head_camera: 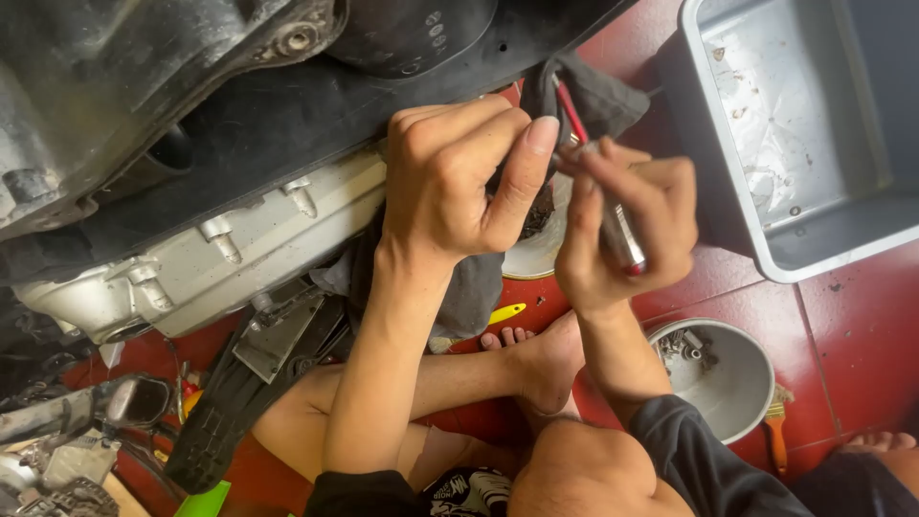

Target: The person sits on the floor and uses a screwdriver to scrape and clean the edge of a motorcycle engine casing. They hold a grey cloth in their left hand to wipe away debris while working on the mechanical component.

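My left hand (459,182) is closed around a small dark part, held in front of a silver engine casing (220,249); the part is mostly hidden by my fingers. My right hand (627,230) grips a tool with a shiny metal shaft and red handle (620,235), its tip pointing at the part in my left hand. Both hands meet just above a white round dish (536,254). A dark grey rag (598,96) lies behind the hands.
A grey plastic tub (795,144) stands at the upper right on the red floor (852,325). A round metal bowl (737,383) with several bolts sits at the lower right beside a brush (775,431). My crossed legs and bare foot (536,359) lie below. Machine parts crowd the left.
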